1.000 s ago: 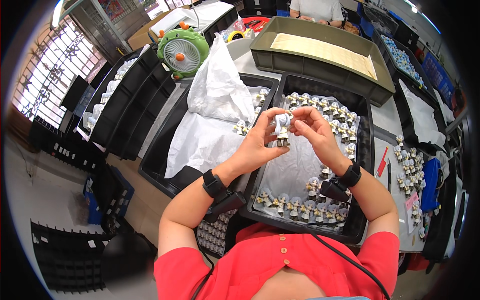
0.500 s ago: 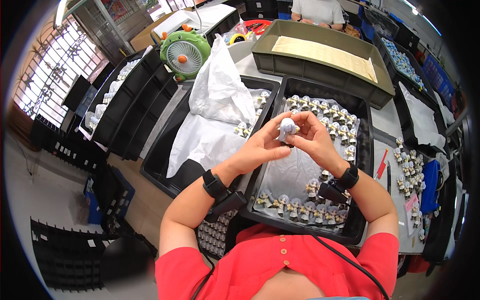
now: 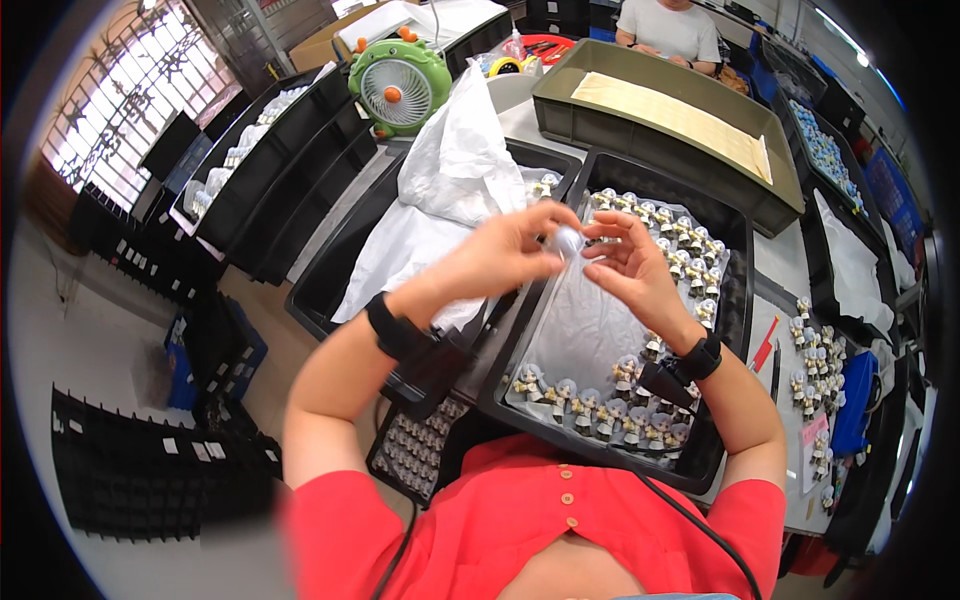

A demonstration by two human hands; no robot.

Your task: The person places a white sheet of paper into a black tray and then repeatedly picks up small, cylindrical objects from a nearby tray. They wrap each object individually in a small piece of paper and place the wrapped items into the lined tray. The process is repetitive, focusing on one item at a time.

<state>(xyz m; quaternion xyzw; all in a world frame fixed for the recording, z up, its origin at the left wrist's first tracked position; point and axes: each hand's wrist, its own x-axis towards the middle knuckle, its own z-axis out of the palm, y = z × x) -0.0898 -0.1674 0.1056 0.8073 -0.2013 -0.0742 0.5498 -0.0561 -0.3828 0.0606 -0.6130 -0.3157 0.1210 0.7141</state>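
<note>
Between my two hands is a small figurine with pale silvery hair, blurred by motion. My left hand pinches it with thumb and fingers from the left side. Close by on its right, my right hand has its fingers apart and curved, with no thing seen in them. Both hands are above a black tray lined with a white sheet. Similar figurines stand in rows along the tray's near, far and right sides.
Left of it, another black tray holds white sheeting and a few figurines. A green fan and an olive bin stand behind. More figurines, a red pen and a blue box lie right. A person sits opposite.
My right hand has drawn slightly away from the figurine and its fingers have spread. My left hand has shifted a little left, still with the figurine. The whole view has turned slightly.
</note>
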